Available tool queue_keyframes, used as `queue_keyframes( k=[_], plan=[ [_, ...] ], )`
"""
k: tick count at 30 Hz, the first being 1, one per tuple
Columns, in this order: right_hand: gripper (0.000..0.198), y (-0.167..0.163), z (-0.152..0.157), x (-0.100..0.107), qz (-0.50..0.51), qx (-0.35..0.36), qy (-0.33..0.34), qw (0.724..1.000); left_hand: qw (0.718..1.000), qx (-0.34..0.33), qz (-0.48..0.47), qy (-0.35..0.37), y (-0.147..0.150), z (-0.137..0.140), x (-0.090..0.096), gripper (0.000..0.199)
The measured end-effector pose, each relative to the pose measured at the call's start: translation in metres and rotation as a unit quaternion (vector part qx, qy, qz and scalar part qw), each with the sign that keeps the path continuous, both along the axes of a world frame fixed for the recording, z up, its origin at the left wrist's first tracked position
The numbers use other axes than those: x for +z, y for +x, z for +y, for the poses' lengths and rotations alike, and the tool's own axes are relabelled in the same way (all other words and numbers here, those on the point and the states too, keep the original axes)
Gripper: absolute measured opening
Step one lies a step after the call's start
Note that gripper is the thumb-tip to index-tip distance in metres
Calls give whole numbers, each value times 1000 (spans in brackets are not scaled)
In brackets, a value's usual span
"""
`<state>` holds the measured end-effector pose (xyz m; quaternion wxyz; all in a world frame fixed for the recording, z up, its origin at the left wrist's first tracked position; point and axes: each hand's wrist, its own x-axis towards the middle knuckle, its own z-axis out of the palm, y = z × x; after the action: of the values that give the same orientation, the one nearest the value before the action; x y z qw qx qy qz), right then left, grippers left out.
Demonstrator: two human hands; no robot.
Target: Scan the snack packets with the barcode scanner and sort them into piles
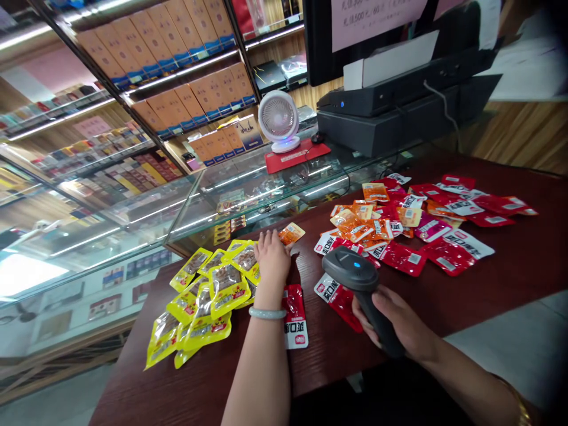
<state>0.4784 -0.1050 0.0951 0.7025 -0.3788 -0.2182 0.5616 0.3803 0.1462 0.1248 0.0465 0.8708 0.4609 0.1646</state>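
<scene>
The right hand (410, 328) has its fingers wrapped around the handle of a dark grey handheld barcode scanner (366, 296), whose head shows a lit blue spot. To the left of the scanner, the left hand (271, 257) lies palm down with fingers slightly parted, over the edge of a pile of yellow snack packets (228, 290) with clear windows; whether it pinches anything I cannot tell. A small orange packet (291, 234) lies just by its fingertips, up and to the left of the scanner. A pale bangle (267, 313) circles the left wrist. Between that forearm and the scanner lies a red-and-white packet (296, 322), while another red packet (341, 305) sits partly hidden behind the scanner. A loose heap of orange snack packets (355, 228) and red snack packets (403, 257) spreads beyond the scanner and to its right, with one magenta packet (430, 228) among them. All these packets rest on a dark red wooden tabletop (319, 361), over which the scanner is held. Farther beyond the scanner are a glass display counter (261, 189), a white desk fan (278, 115) on a red mat (284, 161), and, to the fan's right, a black cash drawer (355, 130).
</scene>
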Motion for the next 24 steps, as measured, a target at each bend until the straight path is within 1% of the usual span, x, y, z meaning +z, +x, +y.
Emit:
queue_keyframes(
  k=[1,2,6,11,13,14,17,18,20,24],
  plan=[
    [39,0,0,0,-3,4,0,1000,999,19,26,11,-1,2,-3,57],
    [39,0,0,0,-6,8,1,1000,998,23,48,14,-1,4,-5,57],
    [40,0,0,-1,-7,11,3,1000,995,-18,97,12,0,6,-11,50],
    [39,1,1,-3,-7,9,-1,1000,995,-37,86,-20,-2,2,-1,43],
    [39,1,2,-4,-11,8,-2,1000,996,-37,84,-17,-3,0,3,40],
    [39,1,2,-3,-14,7,-2,1000,996,-31,86,-10,-3,0,4,41],
    [39,1,2,-3,-24,4,-2,1000,994,-13,111,6,-3,-3,6,61],
    [40,1,2,-3,-27,3,-2,1000,992,-16,123,4,-2,-4,7,64],
    [41,1,1,-3,-28,-1,-5,1000,990,-34,137,5,-2,-7,10,57],
    [42,0,1,-2,-22,-9,-12,1000,989,-66,127,21,-2,-13,20,30]
  ],
)
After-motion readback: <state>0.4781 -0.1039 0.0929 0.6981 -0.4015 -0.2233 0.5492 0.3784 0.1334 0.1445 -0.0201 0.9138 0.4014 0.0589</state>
